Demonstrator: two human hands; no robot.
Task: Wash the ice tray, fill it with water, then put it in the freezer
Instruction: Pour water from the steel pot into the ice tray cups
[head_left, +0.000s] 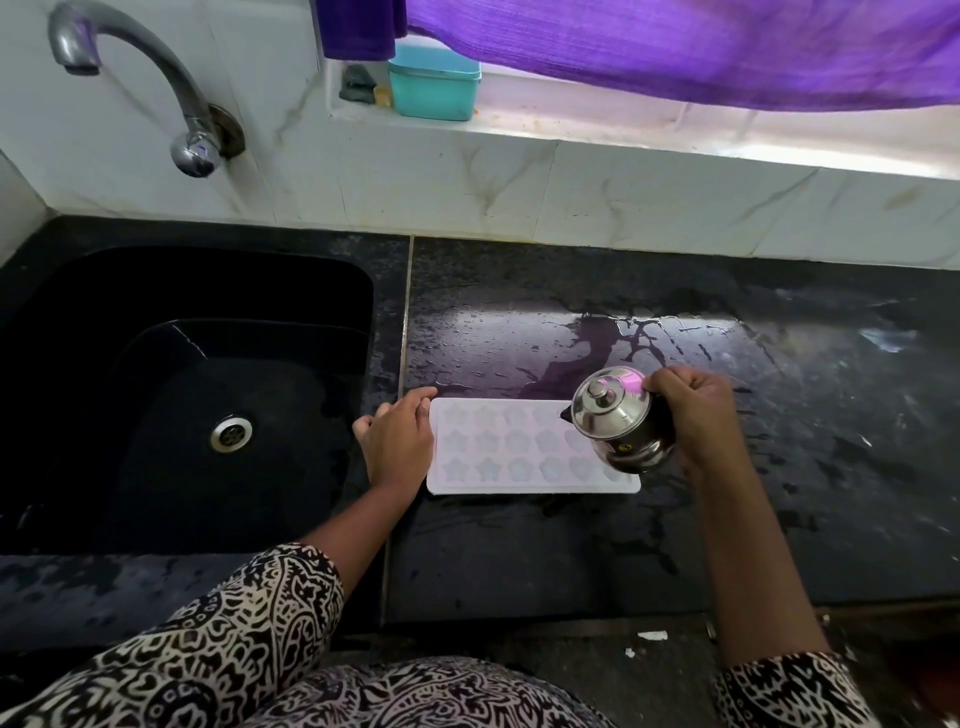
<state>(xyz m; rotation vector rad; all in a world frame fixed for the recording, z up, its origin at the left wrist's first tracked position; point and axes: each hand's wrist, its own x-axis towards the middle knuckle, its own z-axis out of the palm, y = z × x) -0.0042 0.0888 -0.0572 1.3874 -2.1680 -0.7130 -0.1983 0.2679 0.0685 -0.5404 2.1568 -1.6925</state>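
Now ice tray (498, 447) laid flat on wet surface (779, 415), sink (156, 389) at 9 o'clock. Left hand (397, 441) pressed loosely against tray's 9 o'clock edge, likely for steadiness. Steel kettle (621, 426) gripped in right hand (696, 415), tipped over tray's 3 o'clock cells for filling.

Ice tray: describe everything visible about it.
The ice tray is a pale, whitish rectangle, apparently plastic or silicone, with three rows of flower-shaped moulds. It lies flat on the wet black counter right of the sink. The left hand steadies its left end; the right hand tilts a steel kettle over its right end.
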